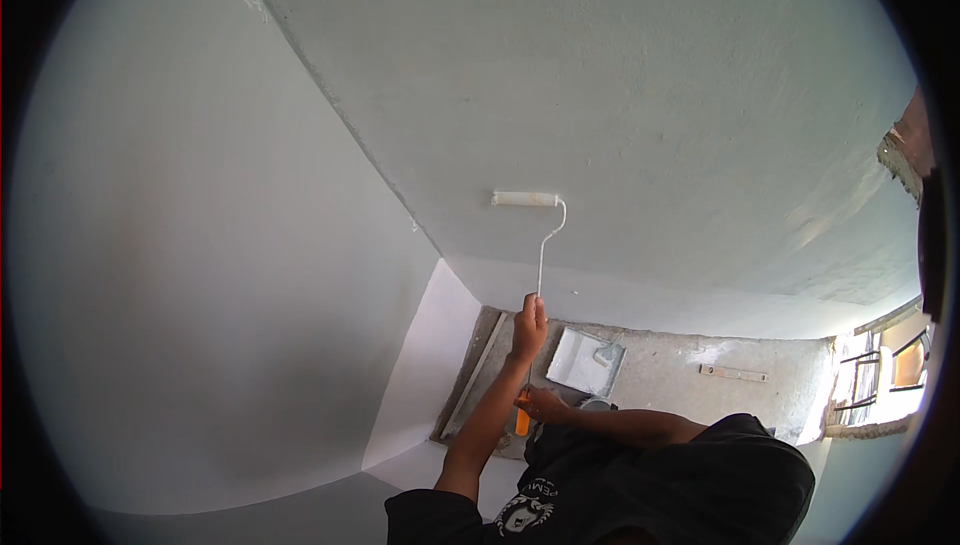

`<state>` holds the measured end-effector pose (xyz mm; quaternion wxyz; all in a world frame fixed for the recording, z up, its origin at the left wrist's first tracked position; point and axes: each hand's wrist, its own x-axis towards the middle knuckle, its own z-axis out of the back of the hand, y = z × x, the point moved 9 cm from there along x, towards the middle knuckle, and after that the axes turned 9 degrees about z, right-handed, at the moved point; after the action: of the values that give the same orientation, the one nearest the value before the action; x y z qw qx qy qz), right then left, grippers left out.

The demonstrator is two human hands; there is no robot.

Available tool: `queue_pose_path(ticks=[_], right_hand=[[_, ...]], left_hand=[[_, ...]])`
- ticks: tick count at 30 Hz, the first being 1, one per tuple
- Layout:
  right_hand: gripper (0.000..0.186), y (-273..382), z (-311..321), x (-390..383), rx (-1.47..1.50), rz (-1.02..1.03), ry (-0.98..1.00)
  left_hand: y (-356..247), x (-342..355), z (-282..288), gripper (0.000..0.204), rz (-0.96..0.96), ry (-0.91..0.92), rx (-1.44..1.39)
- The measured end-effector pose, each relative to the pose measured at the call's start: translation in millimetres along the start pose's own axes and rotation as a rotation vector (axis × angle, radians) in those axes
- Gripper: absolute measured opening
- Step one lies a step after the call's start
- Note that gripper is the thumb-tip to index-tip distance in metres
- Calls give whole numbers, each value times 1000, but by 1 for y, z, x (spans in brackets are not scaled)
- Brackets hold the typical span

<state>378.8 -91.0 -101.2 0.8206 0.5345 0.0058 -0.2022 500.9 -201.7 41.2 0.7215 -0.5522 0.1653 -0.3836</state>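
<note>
A paint roller with a white sleeve (525,199) lies against the grey-green wall (640,125), or very close to it; contact is hard to tell. From the sleeve, a bent metal rod runs down to an orange handle. My left hand (530,327) is stretched forward and closed around the rod. Lower and closer to my body, my right hand (545,404) is closed at the orange handle (522,421), part of which shows below the fingers.
On the rough floor (660,360) sit a white paint tray (575,355), a partly hidden grey round container (597,404) and a flat strip (733,373). A long thin strip (474,375) lies by the left wall (230,275). At right is a bright opening with dark bars (858,382).
</note>
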Motion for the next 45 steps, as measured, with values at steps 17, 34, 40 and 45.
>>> queue_pose_path(ticks=[17, 34, 40, 45], right_hand=[[48, 122, 178, 31, -318, 142, -327], [46, -1, 122, -57, -323, -14, -113], [40, 161, 209, -10, -368, 192, -344], [41, 150, 201, -17, -399, 193, -339]], left_hand=[[-177, 110, 33, 22, -259, 25, -352], [-65, 19, -27, 23, 43, -139, -307], [-194, 119, 64, 24, -93, -121, -532], [-180, 112, 54, 25, -125, -99, -530]])
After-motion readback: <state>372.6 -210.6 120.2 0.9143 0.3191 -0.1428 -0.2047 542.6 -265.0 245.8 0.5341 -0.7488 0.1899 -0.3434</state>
